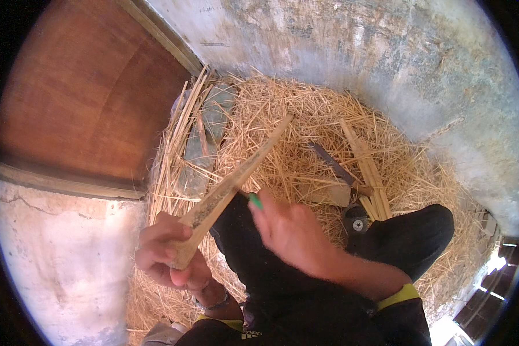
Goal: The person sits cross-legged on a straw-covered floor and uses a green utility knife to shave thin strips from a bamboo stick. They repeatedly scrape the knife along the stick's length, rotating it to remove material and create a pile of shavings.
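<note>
The left hand (170,254) grips the lower end of a split bamboo strip (230,187) slanting up over the straw (305,127). The right hand (291,230) is closed on a green-handled tool (255,200) touching its edge; short, controlled strokes away from the fingers would serve best.

The right hand (291,230) is seen from the back, so its fingers and all but a green tip of the tool (255,200) it holds are hidden. The lower end of the bamboo strip (236,181) disappears inside the closed left hand (170,254). A dark blade (331,164) lies half buried in the straw (305,115), its kind unclear, and both forearms are cut off by the lower edge.
</note>
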Demonstrator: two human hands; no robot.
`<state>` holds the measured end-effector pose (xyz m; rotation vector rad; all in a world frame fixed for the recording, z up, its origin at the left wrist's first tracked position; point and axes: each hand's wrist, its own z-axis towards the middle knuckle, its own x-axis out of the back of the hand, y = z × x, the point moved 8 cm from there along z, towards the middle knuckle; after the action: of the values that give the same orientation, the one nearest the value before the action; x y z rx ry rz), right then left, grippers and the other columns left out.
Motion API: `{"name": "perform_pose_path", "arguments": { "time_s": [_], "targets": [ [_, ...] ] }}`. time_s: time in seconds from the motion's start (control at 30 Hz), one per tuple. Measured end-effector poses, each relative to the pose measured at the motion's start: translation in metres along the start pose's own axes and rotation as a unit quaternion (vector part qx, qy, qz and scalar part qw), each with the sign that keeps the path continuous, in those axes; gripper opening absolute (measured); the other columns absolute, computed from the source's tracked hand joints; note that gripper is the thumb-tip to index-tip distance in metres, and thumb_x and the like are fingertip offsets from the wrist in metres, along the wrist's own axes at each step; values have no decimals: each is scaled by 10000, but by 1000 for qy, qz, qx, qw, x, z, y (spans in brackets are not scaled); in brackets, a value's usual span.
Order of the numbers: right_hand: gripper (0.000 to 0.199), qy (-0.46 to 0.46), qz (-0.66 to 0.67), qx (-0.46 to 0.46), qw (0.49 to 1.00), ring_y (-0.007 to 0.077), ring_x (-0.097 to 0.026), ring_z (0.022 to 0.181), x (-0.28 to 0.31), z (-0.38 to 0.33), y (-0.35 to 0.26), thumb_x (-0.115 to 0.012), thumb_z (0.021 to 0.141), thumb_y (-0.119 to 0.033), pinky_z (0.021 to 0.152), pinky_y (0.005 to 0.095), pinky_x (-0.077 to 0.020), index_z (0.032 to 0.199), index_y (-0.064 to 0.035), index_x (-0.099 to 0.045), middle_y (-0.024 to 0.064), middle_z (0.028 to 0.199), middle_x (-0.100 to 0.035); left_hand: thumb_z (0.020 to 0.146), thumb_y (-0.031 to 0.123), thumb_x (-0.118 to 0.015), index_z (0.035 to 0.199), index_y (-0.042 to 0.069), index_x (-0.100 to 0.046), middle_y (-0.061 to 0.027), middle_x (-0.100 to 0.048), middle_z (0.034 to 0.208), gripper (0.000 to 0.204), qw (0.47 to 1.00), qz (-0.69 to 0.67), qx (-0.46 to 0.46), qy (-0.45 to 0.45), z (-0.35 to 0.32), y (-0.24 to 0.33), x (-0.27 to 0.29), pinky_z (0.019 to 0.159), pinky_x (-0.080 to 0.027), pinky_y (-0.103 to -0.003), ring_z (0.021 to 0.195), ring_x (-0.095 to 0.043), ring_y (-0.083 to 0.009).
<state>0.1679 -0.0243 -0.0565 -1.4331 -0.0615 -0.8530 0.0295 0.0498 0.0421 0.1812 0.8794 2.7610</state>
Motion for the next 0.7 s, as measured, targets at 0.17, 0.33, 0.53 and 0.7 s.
{"name": "perform_pose_path", "arguments": {
  "time_s": [0.17,0.33,0.53,0.7],
  "targets": [
    [180,9,-72,-38,997,369,-565,482,4,10,31,-475,902,-186,402,438,-439,878,-8,-465,196,549,-549,811,542,-558,859,125,-416,-84,-498,785,443,999,24,0,35,-5,-2,9,555,-345,-266,610,-453,-142],
    [214,23,-54,-72,996,372,-572,516,-14,8,62,-483,904,-208,449,428,-454,896,5,-475,204,557,-550,800,532,-580,851,124,-421,-79,-490,781,441,999,-6,13,40,-5,3,-4,592,-339,-274,636,-436,-140],
    [214,39,-4,29,999,398,-577,555,6,7,13,-448,915,-191,495,480,-456,944,18,-482,224,574,-556,731,552,-642,909,88,-391,-80,-471,887,557,996,-21,55,63,-13,-7,6,817,-377,-366,821,-424,-186],
    [180,1,-38,-88,995,413,-571,558,-3,25,73,-468,891,-159,504,486,-455,938,14,-474,234,583,-553,765,499,-637,916,83,-392,-93,-464,895,506,997,-32,59,50,-10,-6,8,780,-418,-339,809,-432,-177]
  ]
}}
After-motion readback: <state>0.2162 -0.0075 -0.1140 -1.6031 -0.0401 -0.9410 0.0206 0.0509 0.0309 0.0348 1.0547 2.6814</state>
